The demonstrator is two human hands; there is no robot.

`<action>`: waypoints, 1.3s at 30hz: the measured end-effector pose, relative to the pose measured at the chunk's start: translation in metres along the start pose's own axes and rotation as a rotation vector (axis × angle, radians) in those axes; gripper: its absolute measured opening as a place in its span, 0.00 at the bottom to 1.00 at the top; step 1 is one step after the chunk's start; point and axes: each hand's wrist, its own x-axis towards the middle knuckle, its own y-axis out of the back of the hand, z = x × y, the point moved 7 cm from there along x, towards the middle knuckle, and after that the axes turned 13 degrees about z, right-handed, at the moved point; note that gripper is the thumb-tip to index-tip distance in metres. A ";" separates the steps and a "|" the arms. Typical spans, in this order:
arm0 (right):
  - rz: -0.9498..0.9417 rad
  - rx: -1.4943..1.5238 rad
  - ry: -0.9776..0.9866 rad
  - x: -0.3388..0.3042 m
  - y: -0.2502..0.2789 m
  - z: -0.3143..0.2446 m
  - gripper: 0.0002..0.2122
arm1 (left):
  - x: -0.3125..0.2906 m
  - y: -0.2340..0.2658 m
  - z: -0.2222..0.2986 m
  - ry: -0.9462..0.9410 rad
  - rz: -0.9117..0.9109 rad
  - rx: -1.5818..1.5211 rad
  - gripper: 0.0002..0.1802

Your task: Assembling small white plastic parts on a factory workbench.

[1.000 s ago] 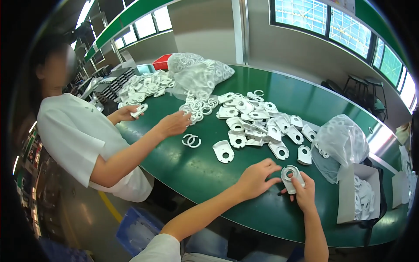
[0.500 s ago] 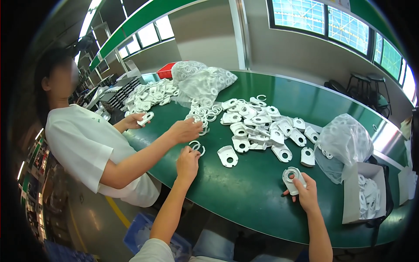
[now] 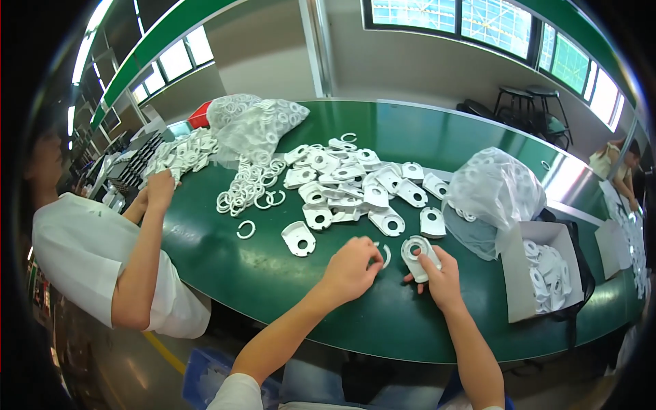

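My right hand [image 3: 443, 272] grips a white plastic housing [image 3: 417, 250] with a round recess and a hole, its thumb lying over the part. Just left of it, my left hand [image 3: 353, 268] pinches a white open ring [image 3: 387, 255] between thumb and fingers; the ring is apart from the housing. Beyond my hands lies a heap of similar white housings [image 3: 345, 179]. One single housing [image 3: 298, 238] rests on the near side of that heap. A pile of white open rings [image 3: 247, 186] lies to the left, with one loose ring [image 3: 246, 229] nearer me.
Clear bags of rings [image 3: 263, 126] stand at the back left, and another clear bag [image 3: 493, 195] at the right. A white box [image 3: 517, 294] of parts sits beside it on the green table [image 3: 225, 260]. At my left a co-worker [image 3: 102, 266] reaches toward another parts pile.
My left hand has moved right with the ring, close to the housing in my right hand. The co-worker's hands have left the ring pile for the far left pile. The view has turned right.
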 end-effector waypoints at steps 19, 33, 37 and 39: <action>0.057 0.099 -0.100 0.007 0.011 0.001 0.10 | 0.033 0.004 0.003 0.057 -0.059 -0.359 0.07; -0.014 0.321 -0.241 0.008 0.005 0.007 0.25 | 0.033 -0.021 0.029 -0.401 0.280 -0.213 0.11; -0.012 0.342 -0.248 0.008 0.006 0.011 0.24 | 0.029 -0.026 0.040 -0.479 0.287 -0.189 0.12; -0.006 0.347 -0.248 0.007 0.007 0.010 0.23 | 0.027 -0.029 0.045 -0.491 0.277 -0.186 0.12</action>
